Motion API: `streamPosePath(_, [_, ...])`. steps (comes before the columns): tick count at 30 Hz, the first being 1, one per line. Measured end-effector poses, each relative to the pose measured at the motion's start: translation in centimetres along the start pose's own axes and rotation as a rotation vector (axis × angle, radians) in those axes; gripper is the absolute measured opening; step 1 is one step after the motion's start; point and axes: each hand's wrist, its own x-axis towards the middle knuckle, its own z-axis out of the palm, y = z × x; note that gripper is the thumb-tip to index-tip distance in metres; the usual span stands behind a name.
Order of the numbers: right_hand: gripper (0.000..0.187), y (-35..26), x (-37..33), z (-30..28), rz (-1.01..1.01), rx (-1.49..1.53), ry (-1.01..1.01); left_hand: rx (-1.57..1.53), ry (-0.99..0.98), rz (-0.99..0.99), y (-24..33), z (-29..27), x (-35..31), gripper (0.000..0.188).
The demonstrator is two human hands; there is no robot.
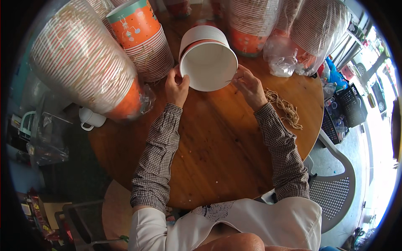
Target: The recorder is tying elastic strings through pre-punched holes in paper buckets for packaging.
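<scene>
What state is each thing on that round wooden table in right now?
Paper tub: tipped on its side, open mouth toward the camera, empty inside.
Left hand: gripping the tub's rim.
Right hand: pinching the opposite rim.
Stack of orange tubs: nested, leaning.
Wrapped stack: lying in clear plastic.
String bundle: loose on the table.
White mug: at the table's edge.

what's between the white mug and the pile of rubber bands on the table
In the head view, both forearms cross bare wooden table between the white mug and rubber bands.
</scene>
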Motion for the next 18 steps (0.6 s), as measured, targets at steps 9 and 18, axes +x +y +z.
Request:
streamPosePath(9, [0.01,-4.7,-2.8,-4.8,0.19,0.723,0.035,-0.204,0.005,0.292,8.4,-3.5,0.6,0.009])
streamPosePath(18, [0.008,-7.1,-4.6,0.2,0.171,0.656,0.121,0.504,-0.049,0.931,13.9,-3.5,-2.1,0.03])
